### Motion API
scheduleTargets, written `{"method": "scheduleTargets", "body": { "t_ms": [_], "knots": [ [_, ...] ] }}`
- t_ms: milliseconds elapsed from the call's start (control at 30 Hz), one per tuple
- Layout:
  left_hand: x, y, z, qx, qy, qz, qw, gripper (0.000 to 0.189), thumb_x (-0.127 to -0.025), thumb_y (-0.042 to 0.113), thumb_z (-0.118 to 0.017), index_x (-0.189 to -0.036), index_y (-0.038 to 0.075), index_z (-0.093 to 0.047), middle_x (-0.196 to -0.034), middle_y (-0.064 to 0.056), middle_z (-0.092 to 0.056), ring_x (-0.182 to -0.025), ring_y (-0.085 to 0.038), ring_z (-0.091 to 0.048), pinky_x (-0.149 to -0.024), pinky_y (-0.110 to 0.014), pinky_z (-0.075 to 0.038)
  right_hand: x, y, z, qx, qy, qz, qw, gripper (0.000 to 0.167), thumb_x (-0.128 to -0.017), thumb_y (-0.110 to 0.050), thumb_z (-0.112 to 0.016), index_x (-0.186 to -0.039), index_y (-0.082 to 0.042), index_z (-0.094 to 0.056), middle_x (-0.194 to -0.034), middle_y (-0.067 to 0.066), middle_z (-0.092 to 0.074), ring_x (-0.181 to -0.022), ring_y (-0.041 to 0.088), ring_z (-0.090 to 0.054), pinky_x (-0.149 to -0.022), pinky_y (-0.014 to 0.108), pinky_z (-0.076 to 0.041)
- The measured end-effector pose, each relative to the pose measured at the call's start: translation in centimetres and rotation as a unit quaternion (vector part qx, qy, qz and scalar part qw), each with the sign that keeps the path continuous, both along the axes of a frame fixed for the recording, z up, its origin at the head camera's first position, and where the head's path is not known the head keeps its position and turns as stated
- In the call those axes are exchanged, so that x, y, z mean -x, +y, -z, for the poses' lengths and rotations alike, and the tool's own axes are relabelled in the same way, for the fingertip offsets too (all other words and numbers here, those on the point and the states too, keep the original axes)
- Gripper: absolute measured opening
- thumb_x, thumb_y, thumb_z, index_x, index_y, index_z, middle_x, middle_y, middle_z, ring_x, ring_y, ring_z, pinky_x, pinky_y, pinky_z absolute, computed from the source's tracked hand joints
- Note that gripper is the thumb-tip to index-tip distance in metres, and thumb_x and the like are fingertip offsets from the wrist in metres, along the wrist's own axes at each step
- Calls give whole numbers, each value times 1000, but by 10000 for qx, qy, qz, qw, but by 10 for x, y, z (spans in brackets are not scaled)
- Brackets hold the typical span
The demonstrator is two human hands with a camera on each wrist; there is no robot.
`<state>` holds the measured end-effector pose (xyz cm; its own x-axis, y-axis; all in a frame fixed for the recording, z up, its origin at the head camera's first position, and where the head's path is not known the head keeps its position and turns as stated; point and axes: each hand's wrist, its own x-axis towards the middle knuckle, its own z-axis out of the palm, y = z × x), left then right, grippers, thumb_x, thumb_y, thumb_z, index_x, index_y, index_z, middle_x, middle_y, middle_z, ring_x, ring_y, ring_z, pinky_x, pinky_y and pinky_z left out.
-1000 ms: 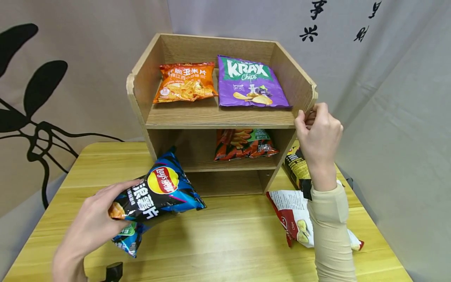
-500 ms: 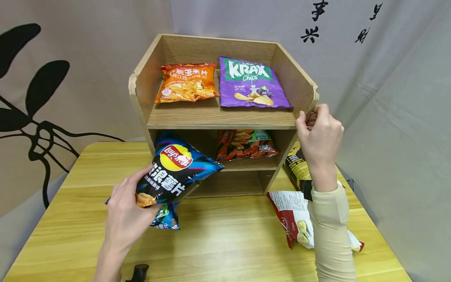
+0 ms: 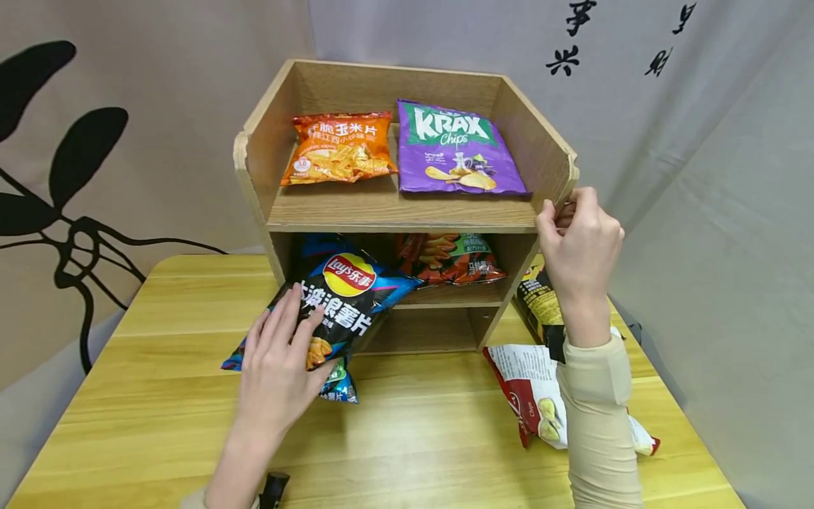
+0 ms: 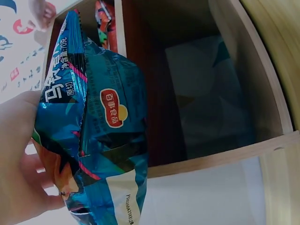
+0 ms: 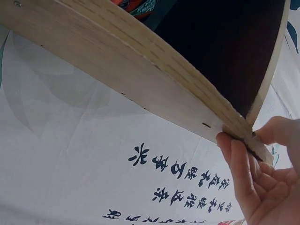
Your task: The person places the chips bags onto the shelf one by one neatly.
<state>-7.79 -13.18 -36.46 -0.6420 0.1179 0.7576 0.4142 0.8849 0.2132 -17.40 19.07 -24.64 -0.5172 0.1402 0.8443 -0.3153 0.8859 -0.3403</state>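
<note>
The blue bag (image 3: 346,293) moved nearer the shelf (image 3: 343,210); left hand (image 3: 278,371) grips it, right hand (image 3: 583,237) holds the shelf's side.

Cream right sleeve (image 3: 600,445), creased below its smoother cuff (image 3: 598,371); small black left-wrist fitting (image 3: 275,488).

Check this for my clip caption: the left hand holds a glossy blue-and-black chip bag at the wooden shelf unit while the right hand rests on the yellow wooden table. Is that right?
One slip: the right hand isn't on the yellow wooden table; the right wrist view shows it gripping the side edge of the wooden shelf unit. The rest stands.
</note>
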Motion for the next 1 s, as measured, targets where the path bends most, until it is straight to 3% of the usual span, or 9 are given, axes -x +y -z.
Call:
{"method": "scheduleTargets", "body": {
  "t_ms": [233, 433, 567, 700, 800, 867, 1000],
  "knots": [
    [7, 13, 1, -357, 316, -172, 9987, 81, -45, 23, -95, -116, 0, -63, -135, -28, -52, -121, -44, -53, -92, -61, -44, -1, -1, 0, 174, -25, 9, 9998, 23, -84, -11, -56, -86, 12, -59, -72, 27, -68, -63, 41, -65, -62, 51, -48],
    [18, 26, -5, -371, 343, -633, 9967, 74, -58, 31, -90, -118, -4, -62, -137, -30, -49, -123, -46, -49, -92, -61, -45, -1, -1, -1, 120, -46, 6, 9999, 24, -85, -12, -57, -87, 12, -58, -73, 27, -68, -64, 42, -65, -61, 51, -49],
    [24, 30, -6, -285, 418, -661, 9965, 73, -65, 40, -84, -116, -8, -61, -129, -28, -52, -121, -46, -45, -96, -57, -44, -1, -1, 0, 84, -61, -25, 9999, 25, -86, -12, -56, -87, 12, -58, -74, 28, -68, -64, 42, -66, -61, 50, -50],
    [25, 28, -4, 143, 527, -477, 9974, 78, -84, 62, -56, -116, -8, -61, -114, -26, -58, -112, -45, -51, -94, -53, -46, 0, 0, 1, -24, -33, -56, 10000, 25, -86, -13, -57, -87, 11, -58, -73, 27, -68, -63, 41, -66, -60, 50, -50],
    [21, 22, -4, 581, 221, -160, 9979, 96, -84, 78, -29, -126, -4, -56, -119, -26, -58, -116, -44, -53, -97, -54, -44, 1, 0, 0, -21, -24, -69, 10000, 25, -86, -14, -57, -87, 11, -58, -73, 27, -68, -63, 40, -66, -60, 49, -50],
    [15, 16, -5, 830, -207, 71, 9963, 100, -77, 83, -36, -135, 2, -50, -130, -25, -54, -125, -43, -47, -103, -55, -40, 1, 0, 0, -11, -17, -74, 10000, 25, -86, -14, -57, -87, 11, -58, -73, 27, -69, -63, 40, -66, -60, 49, -50],
    [5, 6, -6, 1274, -973, 302, 9866, 119, -53, 77, -70, -148, 14, -33, -149, -20, -38, -141, -38, -30, -112, -56, -27, 1, 1, 0, -2, 4, -46, 10000, 25, -86, -13, -56, -87, 12, -58, -73, 27, -68, -63, 41, -66, -60, 50, -50]
  ]
}}
